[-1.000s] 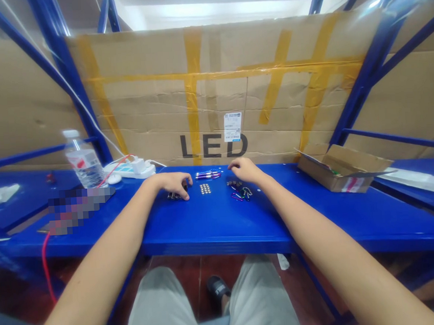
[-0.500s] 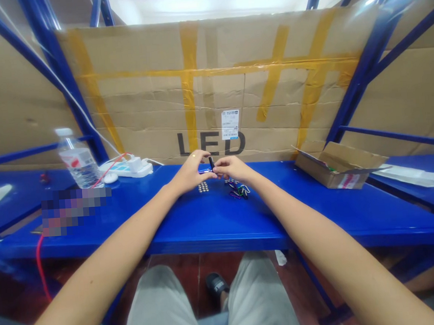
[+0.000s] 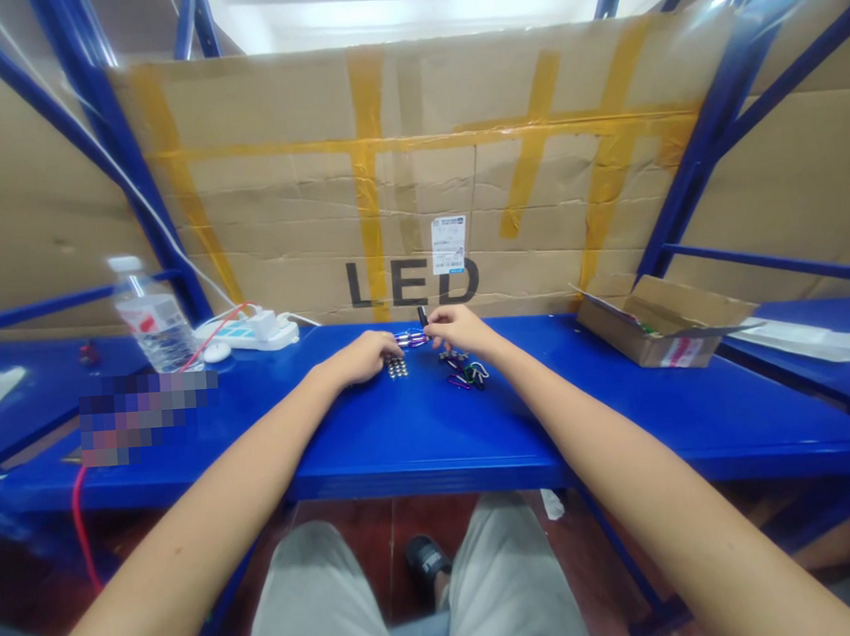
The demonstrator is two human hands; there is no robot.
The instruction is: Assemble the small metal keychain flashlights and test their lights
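1. Right hand (image 3: 461, 331) is pinching a small black cylinder (image 3: 422, 315) upright between its fingertips.
2. Left hand (image 3: 359, 357) is lying curled, grip unclear, just beside round silver button cells (image 3: 397, 368).
3. Slim purple metal penlights (image 3: 410, 339) are lying between both hands.

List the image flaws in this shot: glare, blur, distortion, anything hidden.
In the head view, the ceiling light is blown out white, glare streaks cross the blue rack upright at top right, wide-angle distortion bows the uprights and stretches the left forearm, a pixelated patch hides part of the blue bench, and the small studs show little sharp detail.
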